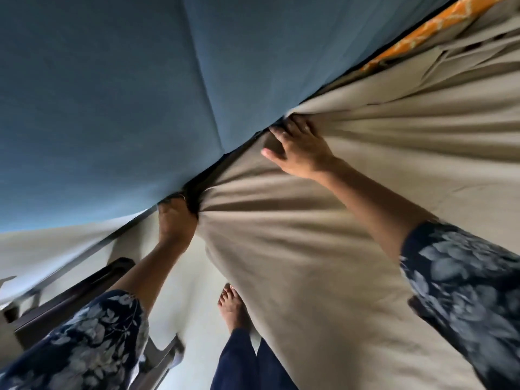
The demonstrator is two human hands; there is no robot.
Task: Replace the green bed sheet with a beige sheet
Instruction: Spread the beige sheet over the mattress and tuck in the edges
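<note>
Running diagonally from the lower left to the upper right, the edge of the beige sheet (323, 235) follows the seam where the bed meets the blue upholstered headboard (112, 94); its long folds fan out from that seam toward the lower right. The sheet covers the bed on the right of the headboard and drapes down the bed's side toward the floor (194, 319).

The left hand (174, 220) is at the lower end of the seam, its grip curled tight around a bunched corner of the sheet, so that creases radiate from it. The right hand (301, 147) lies farther up the seam, palm down on the sheet, thumb spread, fingertips pushed into the gap against the headboard; its grip is flat, not clenched.

An orange patterned cloth (427, 32) shows at the upper end of the seam, just beyond the sheet. A bare foot (232, 308) stands on the floor beside the draped sheet, and a dark wooden chair (73, 294) stands below the headboard.
</note>
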